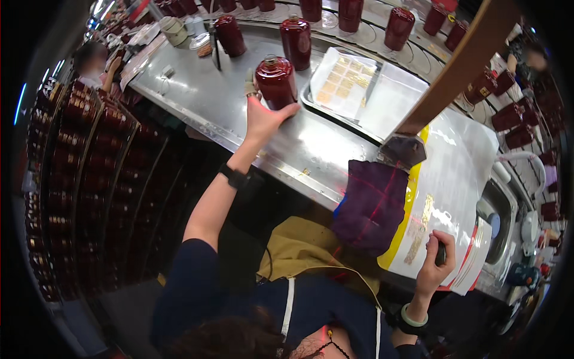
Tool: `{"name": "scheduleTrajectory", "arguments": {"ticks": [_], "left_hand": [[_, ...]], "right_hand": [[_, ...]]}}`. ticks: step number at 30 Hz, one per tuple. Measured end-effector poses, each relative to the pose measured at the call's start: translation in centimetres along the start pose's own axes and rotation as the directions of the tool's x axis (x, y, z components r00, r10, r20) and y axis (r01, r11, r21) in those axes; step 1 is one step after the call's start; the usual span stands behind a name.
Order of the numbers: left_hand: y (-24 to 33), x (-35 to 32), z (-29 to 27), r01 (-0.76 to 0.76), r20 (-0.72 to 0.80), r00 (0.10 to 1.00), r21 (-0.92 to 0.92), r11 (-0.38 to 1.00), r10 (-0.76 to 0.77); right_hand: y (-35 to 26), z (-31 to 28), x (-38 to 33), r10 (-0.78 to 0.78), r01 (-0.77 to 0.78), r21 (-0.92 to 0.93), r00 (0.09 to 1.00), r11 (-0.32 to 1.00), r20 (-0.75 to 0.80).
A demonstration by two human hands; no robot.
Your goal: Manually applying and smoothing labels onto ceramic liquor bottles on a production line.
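Note:
A glossy dark red bottle (276, 82) with a clear neck stands on the metal table, and my left hand (263, 116) grips its lower side. The thumb lies along the near side, and a pale covering wraps a finger at the far left. My right hand (435, 263) is closed around a small dark object (441, 253) whose kind I cannot make out. It is over a white sheet (445, 197) with a yellow edge, beside a strip of gold labels (420, 232). Left of the sheet lies a dark purple cloth (372, 206).
A metal tray (306, 99) holds a paper with gold labels (344, 81). A brown post (460, 66) rises between tray and sheet. More red bottles (399, 29) line the conveyor behind. A sink (501, 209) is at the right, stacked bottles (89, 197) at the left.

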State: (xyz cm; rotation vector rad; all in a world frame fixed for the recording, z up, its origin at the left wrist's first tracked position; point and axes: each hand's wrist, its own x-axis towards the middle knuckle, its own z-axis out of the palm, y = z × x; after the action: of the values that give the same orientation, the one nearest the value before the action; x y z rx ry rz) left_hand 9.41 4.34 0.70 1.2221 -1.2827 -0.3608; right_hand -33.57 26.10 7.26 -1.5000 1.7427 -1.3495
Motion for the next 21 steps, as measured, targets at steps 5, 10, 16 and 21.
{"name": "scheduleTrajectory", "arguments": {"ticks": [5,10,16,21], "left_hand": [[-3.2,1.6,1.3,0.168,-0.209,0.966,0.076,0.983,-0.149],[5.4,-1.9,1.4,0.282,0.113,0.959,-0.473,0.835,-0.26],[14.3,-9.1,5.0,0.775,0.747,0.602,-0.46,0.433,-0.284],[15.8,-14.3,9.1,0.884,0.875,0.421,-0.336,0.325,-0.241]], "right_hand": [[-0.7,-0.1,-1.3,0.028,-0.028,0.029,0.999,0.999,0.022],[-1.1,0.5,-1.1,0.117,-0.12,0.111,0.993,0.987,0.035],[-2.7,3.3,0.3,-0.069,0.008,0.215,0.958,0.977,0.278],[-3.1,5.1,-0.3,-0.122,0.016,0.247,0.899,0.969,0.421]]}}
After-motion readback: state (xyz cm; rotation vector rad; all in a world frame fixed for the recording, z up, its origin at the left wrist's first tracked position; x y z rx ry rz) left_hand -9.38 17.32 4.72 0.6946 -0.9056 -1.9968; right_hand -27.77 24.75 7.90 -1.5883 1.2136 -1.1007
